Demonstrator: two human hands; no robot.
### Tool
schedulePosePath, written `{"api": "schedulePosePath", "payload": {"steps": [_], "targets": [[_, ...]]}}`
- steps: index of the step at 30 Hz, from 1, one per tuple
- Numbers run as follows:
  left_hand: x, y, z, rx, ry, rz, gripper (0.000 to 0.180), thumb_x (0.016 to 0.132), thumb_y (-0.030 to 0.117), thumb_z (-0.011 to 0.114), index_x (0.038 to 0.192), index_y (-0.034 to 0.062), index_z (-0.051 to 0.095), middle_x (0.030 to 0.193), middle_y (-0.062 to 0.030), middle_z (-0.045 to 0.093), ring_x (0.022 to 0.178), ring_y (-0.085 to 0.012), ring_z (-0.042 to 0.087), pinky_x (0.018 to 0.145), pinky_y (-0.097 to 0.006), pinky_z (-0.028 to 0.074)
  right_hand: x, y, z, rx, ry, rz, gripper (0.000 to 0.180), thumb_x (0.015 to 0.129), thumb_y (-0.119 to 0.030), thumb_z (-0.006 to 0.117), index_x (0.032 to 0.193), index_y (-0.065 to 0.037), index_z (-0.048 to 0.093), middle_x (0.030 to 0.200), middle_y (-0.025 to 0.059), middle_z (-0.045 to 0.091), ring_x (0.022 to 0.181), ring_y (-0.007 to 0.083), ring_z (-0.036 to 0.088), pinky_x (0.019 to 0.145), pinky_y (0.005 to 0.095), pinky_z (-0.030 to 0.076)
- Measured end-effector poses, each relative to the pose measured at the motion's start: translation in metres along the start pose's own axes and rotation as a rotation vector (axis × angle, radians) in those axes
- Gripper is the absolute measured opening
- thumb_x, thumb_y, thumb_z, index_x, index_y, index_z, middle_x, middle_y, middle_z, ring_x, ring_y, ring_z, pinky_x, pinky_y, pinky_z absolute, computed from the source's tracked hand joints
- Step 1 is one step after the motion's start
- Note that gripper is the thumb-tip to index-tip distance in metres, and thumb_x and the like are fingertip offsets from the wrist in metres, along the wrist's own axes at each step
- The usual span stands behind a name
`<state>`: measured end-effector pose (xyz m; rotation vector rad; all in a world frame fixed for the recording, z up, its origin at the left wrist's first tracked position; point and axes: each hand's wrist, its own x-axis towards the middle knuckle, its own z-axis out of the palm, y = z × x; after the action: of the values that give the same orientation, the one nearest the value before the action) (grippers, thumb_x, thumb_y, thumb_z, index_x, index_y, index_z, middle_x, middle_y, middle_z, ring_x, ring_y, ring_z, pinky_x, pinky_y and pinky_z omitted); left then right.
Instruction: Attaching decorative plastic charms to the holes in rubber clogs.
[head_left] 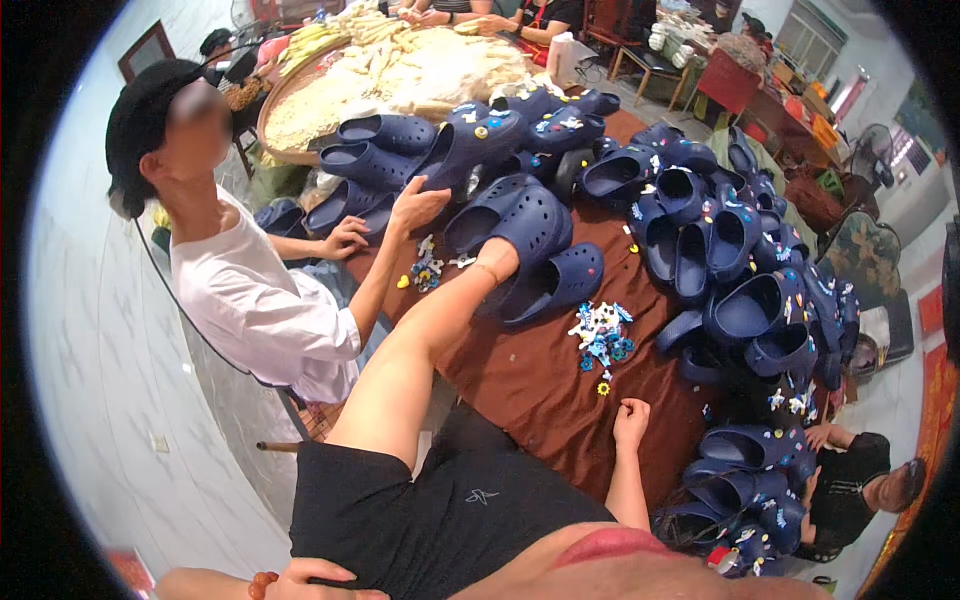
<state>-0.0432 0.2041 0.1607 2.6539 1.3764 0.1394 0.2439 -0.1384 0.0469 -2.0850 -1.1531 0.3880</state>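
Observation:
My left hand [501, 255] reaches into the opening of a navy clog [530, 215] with round vent holes. Its fingers are hidden inside, and the clog sits tilted with my hand in it. Just in front lies another navy clog [556, 282] with a small charm on its side. My right hand [630, 422] hovers over the brown cloth [520, 375] with its fingers curled closed; whether they pinch anything small cannot be seen. Beyond that hand is a heap of blue, white and yellow shoe charms [603, 335]. Another small pile of charms [427, 265] lies on the left.
Navy clogs with charms [700, 230] are heaped across the right and back of the table. A person in a white shirt [255, 300] sits left, one hand raised; a person in black [850, 490] sits right. Behind stands a round basket [285, 130]. A beaded-wrist hand [310, 582] shows at lower left.

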Motion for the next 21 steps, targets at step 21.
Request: {"api": "schedulePosePath", "payload": {"steps": [21], "targets": [[-0.030,-0.003,0.015,-0.065,-0.043,-0.010,0.021,0.074,0.005,0.051,0.087,-0.0056,0.064,0.100,-0.0272,0.062,0.096,-0.0373,0.060,0.085,-0.042,0.049,-0.002,0.014,0.003,0.031,-0.036,-0.003,0.006,0.080,0.000,0.060,0.086,0.000,0.059,0.108,0.0112,0.049,0.087,0.0236,0.056,0.081,0.0336,0.047]]}}
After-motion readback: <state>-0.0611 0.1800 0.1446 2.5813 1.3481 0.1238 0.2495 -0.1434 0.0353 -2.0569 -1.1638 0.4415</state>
